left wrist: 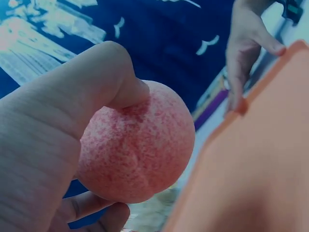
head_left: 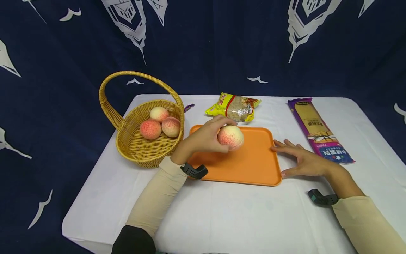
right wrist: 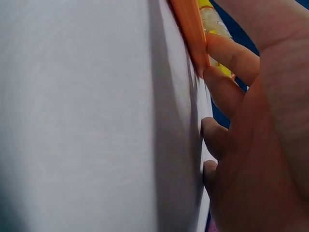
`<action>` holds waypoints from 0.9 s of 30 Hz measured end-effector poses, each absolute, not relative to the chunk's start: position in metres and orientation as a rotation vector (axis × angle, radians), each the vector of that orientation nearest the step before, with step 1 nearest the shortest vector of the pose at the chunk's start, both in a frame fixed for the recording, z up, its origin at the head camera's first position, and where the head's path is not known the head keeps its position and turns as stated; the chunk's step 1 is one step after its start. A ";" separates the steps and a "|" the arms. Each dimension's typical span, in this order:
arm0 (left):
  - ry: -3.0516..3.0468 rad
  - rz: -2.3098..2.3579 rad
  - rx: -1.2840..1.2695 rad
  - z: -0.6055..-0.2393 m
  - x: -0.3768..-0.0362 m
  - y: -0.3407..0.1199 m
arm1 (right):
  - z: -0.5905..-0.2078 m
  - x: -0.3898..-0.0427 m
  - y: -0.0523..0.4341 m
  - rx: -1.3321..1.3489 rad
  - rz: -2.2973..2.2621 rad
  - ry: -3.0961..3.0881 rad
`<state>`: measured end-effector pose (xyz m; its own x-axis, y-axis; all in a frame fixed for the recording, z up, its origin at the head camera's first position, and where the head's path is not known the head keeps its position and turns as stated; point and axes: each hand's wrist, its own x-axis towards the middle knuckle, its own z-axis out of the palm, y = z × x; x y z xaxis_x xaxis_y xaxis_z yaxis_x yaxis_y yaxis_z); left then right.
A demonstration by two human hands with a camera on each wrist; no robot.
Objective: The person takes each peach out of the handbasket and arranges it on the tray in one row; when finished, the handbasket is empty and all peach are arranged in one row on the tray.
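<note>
While gripped by the left hand, the peach hovers over the tray.

We see a round peach, pale cream stippled with pink-red and marked by a shallow crease, held just above the far middle of the orange tray. The tray is flat, rectangular with rounded corners and a low raised rim, lying near the middle of the white table, right of the basket.

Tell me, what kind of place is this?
Probably a staged recording setup, not a real kitchen: a white-covered table before a hung navy patterned cloth, with a basket of peaches, an orange tray and packaged food laid out.
</note>
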<state>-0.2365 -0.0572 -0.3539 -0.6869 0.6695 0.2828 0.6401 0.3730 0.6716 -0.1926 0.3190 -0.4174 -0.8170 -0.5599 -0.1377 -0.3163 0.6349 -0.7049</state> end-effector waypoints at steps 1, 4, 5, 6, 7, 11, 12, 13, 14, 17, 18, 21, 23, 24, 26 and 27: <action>2.557 1.233 1.212 -0.357 -0.239 -0.052 | -0.418 -0.192 0.319 -0.697 -0.989 2.513; 2.523 1.224 1.179 -0.367 -0.246 -0.037 | -0.417 -0.192 0.319 -0.692 -0.981 2.511; 2.519 1.214 1.179 -0.370 -0.248 -0.032 | -0.417 -0.192 0.319 -0.694 -0.976 2.511; 2.517 1.201 1.174 -0.373 -0.250 -0.027 | -0.417 -0.193 0.319 -0.696 -0.971 2.512; 2.519 1.184 1.171 -0.374 -0.252 -0.022 | -0.416 -0.193 0.319 -0.698 -0.964 2.513; 2.532 1.105 1.152 -0.379 -0.262 -0.006 | -0.415 -0.193 0.319 -0.695 -0.957 2.511; 2.535 1.082 1.143 -0.381 -0.265 -0.002 | -0.415 -0.193 0.319 -0.690 -0.959 2.510; 2.531 1.071 1.138 -0.382 -0.269 0.001 | -0.415 -0.193 0.319 -0.686 -0.959 2.510; 2.525 1.061 1.134 -0.384 -0.272 0.004 | -0.415 -0.193 0.319 -0.684 -0.962 2.508; 2.500 1.055 1.102 -0.388 -0.282 0.011 | -0.417 -0.192 0.320 -0.682 -0.970 2.510; 2.486 1.057 1.090 -0.389 -0.285 0.013 | -0.417 -0.192 0.320 -0.684 -0.972 2.513; 2.450 1.054 1.087 -0.390 -0.290 0.018 | -0.418 -0.191 0.320 -0.694 -0.980 2.514; 2.438 1.038 1.102 -0.390 -0.291 0.021 | -0.418 -0.191 0.320 -0.700 -0.982 2.512; 2.435 1.028 1.111 -0.389 -0.292 0.022 | -0.417 -0.191 0.320 -0.702 -0.982 2.511; 2.440 1.008 1.124 -0.388 -0.293 0.025 | -0.417 -0.192 0.319 -0.706 -0.977 2.514; 2.441 1.004 1.128 -0.387 -0.294 0.026 | -0.416 -0.192 0.319 -0.706 -0.974 2.515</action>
<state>-0.2935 0.0262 -0.3869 -0.6601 0.7500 0.0416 0.5623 0.4566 0.6895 -0.1921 0.3194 -0.4161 -0.8139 -0.5636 -0.1408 -0.3216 0.6391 -0.6987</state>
